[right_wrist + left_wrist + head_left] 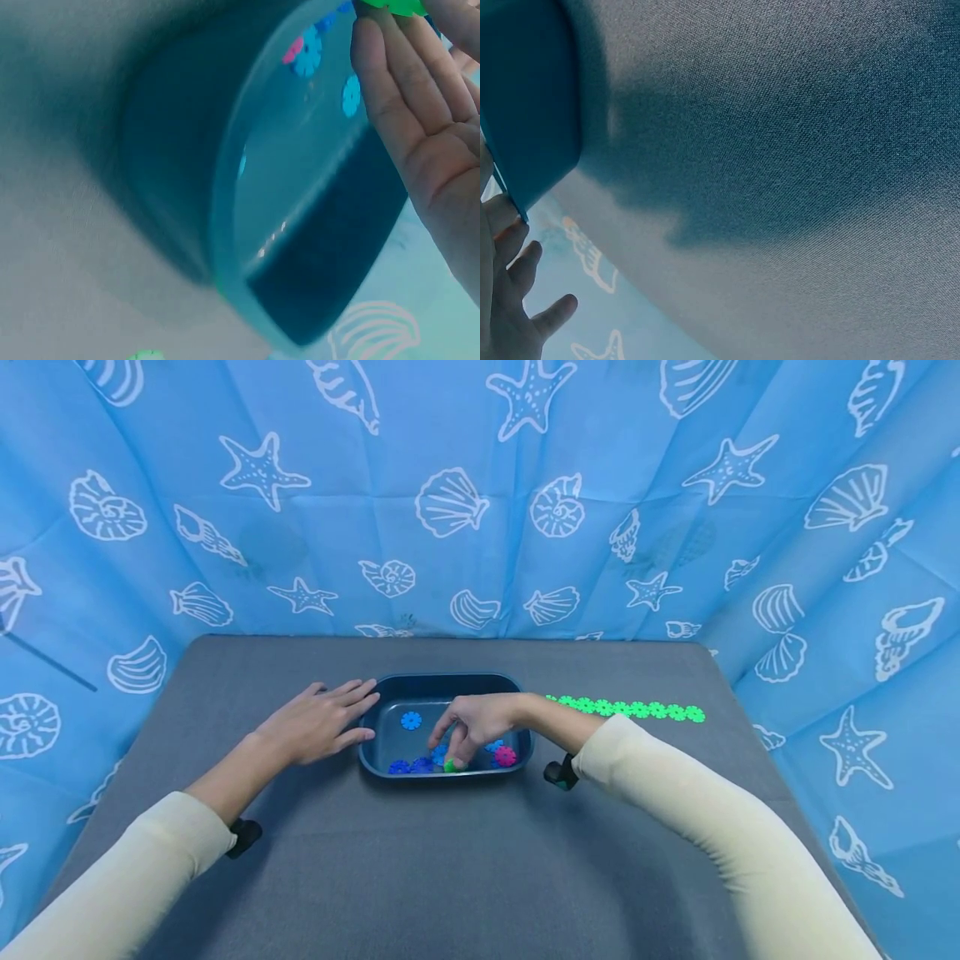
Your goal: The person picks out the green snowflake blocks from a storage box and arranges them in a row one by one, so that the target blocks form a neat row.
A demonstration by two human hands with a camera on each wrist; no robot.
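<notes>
A dark blue rectangular basin (442, 775) stands on the table with notched plastic discs inside. My right hand (480, 720) reaches down into it and pinches a green notched disc (397, 7) between thumb and fingertips. In the basin lie a blue disc (410, 721) near the left, a pink disc (506, 756) near the right, and darker blue discs (400, 767) along the near wall. Fingers spread and fairly straight, my left hand (318, 725) touches the basin's left rim. The right hand hides part of the basin floor.
A row of green discs (637, 709) extends across the grey table (420, 868) to the basin's right, partly hidden by my right forearm. Behind the table hangs a blue curtain (502, 568) with white shells and starfish. Both wrists wear black devices (561, 772).
</notes>
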